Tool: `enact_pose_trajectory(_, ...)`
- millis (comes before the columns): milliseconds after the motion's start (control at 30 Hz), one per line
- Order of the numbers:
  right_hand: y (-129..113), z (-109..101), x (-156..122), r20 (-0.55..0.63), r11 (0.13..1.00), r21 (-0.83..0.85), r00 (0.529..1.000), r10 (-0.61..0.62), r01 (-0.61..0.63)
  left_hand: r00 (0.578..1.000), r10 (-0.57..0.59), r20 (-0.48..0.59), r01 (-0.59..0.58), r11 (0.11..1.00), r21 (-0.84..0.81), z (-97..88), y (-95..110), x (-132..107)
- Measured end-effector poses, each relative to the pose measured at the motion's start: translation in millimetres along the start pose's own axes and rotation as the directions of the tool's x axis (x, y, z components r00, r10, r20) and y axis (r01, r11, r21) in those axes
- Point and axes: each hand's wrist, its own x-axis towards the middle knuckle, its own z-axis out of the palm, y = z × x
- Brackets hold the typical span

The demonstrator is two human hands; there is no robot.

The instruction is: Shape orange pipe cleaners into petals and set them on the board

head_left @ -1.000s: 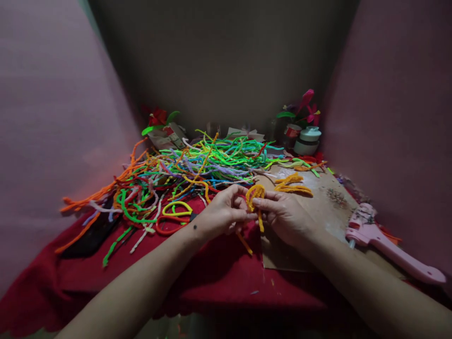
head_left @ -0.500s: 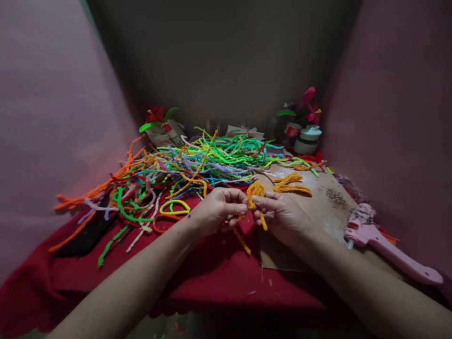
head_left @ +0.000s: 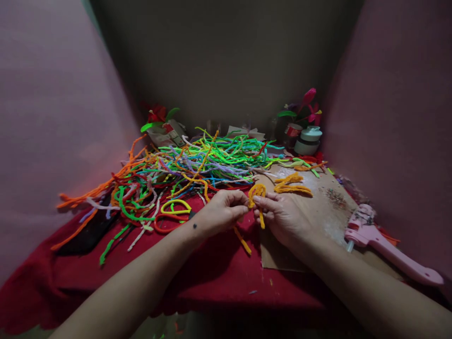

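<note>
Orange fuzzy strand (head_left: 260, 188): looped, held in the person's 2 hands.
Left hand (head_left: 226, 209) and right hand (head_left: 287, 214) both pinch its loop with thumb and fingers, above red cloth (head_left: 219, 278) near the cardboard (head_left: 330, 223).

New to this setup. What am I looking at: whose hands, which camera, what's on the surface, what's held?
There's no machine here: a person works with two bare hands, seen by a camera worn on the head, looking forward and down.

The right hand holds a mustard-yellow fuzzy loop between its fingers. The left hand has its fingers closed at the loop's left edge; exactly what they grip is hidden.

On the dark red cloth lie a tangled pile of multicoloured fuzzy strands and scissors with yellow and red handles. To the right, a flat brown cardboard sheet bears bent mustard-yellow fuzzy strips; a pink plastic glue gun lies at its right side.
</note>
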Motion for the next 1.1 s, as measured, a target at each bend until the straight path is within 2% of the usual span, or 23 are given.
enact_pose_trajectory(67, 0, 1, 0, 0.005, 1.000, -0.014, 1.000, -0.015, 0.015, 0.999, 0.002, -0.054, -0.001, 1.000, 0.011, 4.5, 0, 0)
enact_pose_trajectory(133, 1, 1, -1, 0.023, 1.000, -0.023, 1.000, -0.009, 0.010, 0.998, 0.026, -0.057, -0.022, 0.997, 0.070, 6.7, -3, 1)
enact_pose_trajectory(267, 1, 1, -3, 0.051, 0.998, -0.056, 0.998, 0.042, -0.039, 0.980, 0.185, -0.076, -0.145, 0.918, 0.369, 6.3, -9, 4)
enact_pose_trajectory(367, -1, 0, -3, 0.013, 0.998, -0.065, 1.000, 0.027, -0.026, 0.974, 0.220, -0.051, -0.174, 0.874, 0.453, 3.5, -9, 2)
enact_pose_trajectory(467, -3, -1, -2, -0.013, 0.997, -0.072, 1.000, -0.001, 0.000, 0.988, 0.153, 0.000, -0.142, 0.920, 0.366, -2.8, -2, -1)
enact_pose_trajectory(600, -4, -1, -2, -0.002, 0.997, -0.083, 1.000, -0.007, 0.007, 0.983, 0.093, 0.160, -0.136, 0.951, 0.276, -15.3, 9, -2)
enact_pose_trajectory(667, -3, -1, -2, 0.000, 0.997, -0.078, 1.000, 0.002, -0.002, 0.977, 0.110, 0.184, -0.160, 0.946, 0.282, -20.2, 11, -1)
enact_pose_trajectory(767, -3, 0, -3, 0.008, 0.998, -0.061, 1.000, 0.001, 0.000, 0.978, 0.066, 0.197, -0.113, 0.965, 0.237, -21.1, 9, 1)
enact_pose_trajectory(833, -2, 1, -3, 0.003, 0.998, -0.061, 1.000, -0.004, 0.004, 0.981, 0.039, 0.188, -0.062, 0.990, 0.123, -16.7, 5, 2)
enact_pose_trajectory(933, -1, 2, -4, 0.005, 0.998, -0.059, 1.000, -0.012, 0.012, 0.995, 0.046, 0.094, -0.040, 0.998, -0.058, -6.6, -3, 4)
enact_pose_trajectory(1000, -1, 1, -4, 0.008, 0.999, -0.052, 1.000, -0.009, 0.009, 0.998, 0.045, 0.044, -0.039, 0.992, -0.119, -1.1, -8, 4)
enact_pose_trajectory(1100, -2, 0, -3, 0.004, 0.998, -0.064, 1.000, -0.004, 0.004, 0.998, 0.060, 0.036, -0.053, 0.984, -0.171, 3.0, -11, 4)
